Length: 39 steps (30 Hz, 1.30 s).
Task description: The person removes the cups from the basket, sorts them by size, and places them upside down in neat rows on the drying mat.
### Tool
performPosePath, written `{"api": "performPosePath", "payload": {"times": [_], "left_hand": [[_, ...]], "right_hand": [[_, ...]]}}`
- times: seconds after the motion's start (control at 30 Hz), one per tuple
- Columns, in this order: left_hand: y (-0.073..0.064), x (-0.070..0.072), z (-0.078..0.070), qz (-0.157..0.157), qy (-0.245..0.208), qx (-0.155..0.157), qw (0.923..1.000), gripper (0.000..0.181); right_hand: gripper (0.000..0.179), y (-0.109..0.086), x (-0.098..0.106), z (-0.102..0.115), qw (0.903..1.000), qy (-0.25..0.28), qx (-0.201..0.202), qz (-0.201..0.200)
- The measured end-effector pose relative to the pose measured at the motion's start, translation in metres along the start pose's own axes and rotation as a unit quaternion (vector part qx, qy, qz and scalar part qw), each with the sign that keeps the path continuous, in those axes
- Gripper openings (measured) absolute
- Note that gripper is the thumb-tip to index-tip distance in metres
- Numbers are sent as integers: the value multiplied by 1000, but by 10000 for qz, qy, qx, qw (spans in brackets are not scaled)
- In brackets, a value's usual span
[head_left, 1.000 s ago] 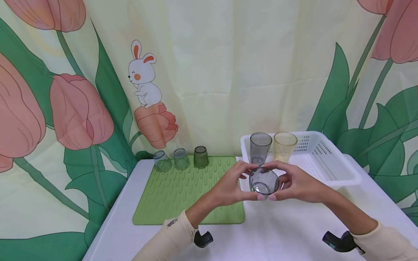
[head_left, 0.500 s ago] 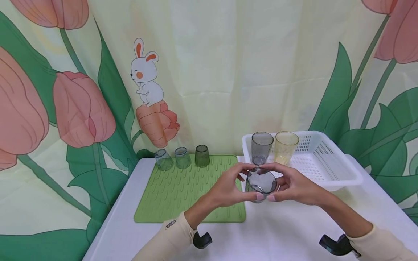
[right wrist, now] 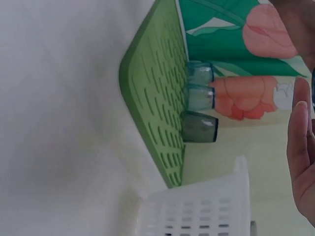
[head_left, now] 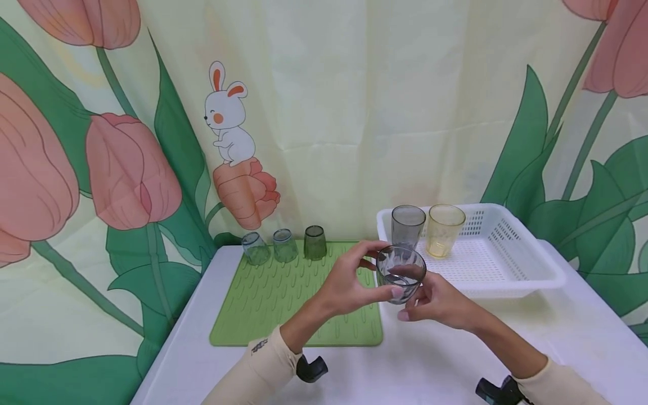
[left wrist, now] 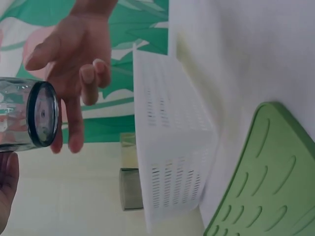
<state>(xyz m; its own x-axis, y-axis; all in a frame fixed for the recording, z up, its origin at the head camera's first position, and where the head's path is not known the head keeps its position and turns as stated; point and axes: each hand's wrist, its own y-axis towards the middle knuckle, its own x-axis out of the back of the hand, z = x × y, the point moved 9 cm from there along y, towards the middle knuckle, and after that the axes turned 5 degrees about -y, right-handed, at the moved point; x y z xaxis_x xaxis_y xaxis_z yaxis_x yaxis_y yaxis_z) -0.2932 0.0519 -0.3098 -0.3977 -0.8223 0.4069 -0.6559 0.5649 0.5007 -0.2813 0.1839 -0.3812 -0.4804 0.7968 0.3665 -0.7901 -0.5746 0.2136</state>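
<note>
My left hand [head_left: 349,281] grips a clear grey drinking glass [head_left: 395,256] by its side, thumb in front and fingers behind. The glass is held in the air between the green mat and the white basket, its mouth tilted towards the head camera. Close by the lower right of the glass is my right hand [head_left: 445,301], fingers loosely bent and holding nothing. In the left wrist view the right hand [left wrist: 81,59] appears relaxed beside the thick base of the glass [left wrist: 44,114]. The right wrist view catches only part of the right hand [right wrist: 302,157] at its edge.
Three small tinted glasses, including a dark one [head_left: 315,243], stand upside down along the back of the green ridged mat [head_left: 298,315]. In the white basket [head_left: 539,281] stand a grey glass [head_left: 408,225] and a yellow glass [head_left: 444,230]. A printed curtain [head_left: 324,112] hangs behind.
Both hands held the glass at the rim earlier. The right hand has let go and dropped slightly lower; the glass has shifted a little left and up in the left hand.
</note>
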Motion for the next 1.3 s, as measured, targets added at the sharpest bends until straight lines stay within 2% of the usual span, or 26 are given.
{"api": "performPosePath", "payload": {"times": [0.13, 0.37, 0.63, 0.83, 0.97, 1.13, 1.3], "left_hand": [[0, 0, -3, -30, -71, -62, 10000, 67], [-3, 0, -1, -46, -120, -31, 9999, 66], [-8, 5, 9, -172, -207, 139, 9995, 68], [-13, 8, 19, -156, -393, 222, 9989, 66], [-18, 9, 29, -103, -538, 395, 9977, 66], [-24, 7, 42, 12, -637, 668, 9957, 67], [-30, 5, 53, 120, -695, 933, 9931, 72]], "right_hand": [[71, 4, -10, -5, 9999, 91, -27, -87], [67, 7, -18, -12, 9961, 860, -104, -172], [57, 1, -8, -13, 9962, 797, 3, -364], [50, -4, 1, -15, 9952, 802, 19, -556], [53, -7, 7, -17, 9940, 832, -90, -707], [58, -10, 12, -19, 9933, 590, -338, -936], [54, -12, 14, -22, 9920, 579, -336, -1067]]}}
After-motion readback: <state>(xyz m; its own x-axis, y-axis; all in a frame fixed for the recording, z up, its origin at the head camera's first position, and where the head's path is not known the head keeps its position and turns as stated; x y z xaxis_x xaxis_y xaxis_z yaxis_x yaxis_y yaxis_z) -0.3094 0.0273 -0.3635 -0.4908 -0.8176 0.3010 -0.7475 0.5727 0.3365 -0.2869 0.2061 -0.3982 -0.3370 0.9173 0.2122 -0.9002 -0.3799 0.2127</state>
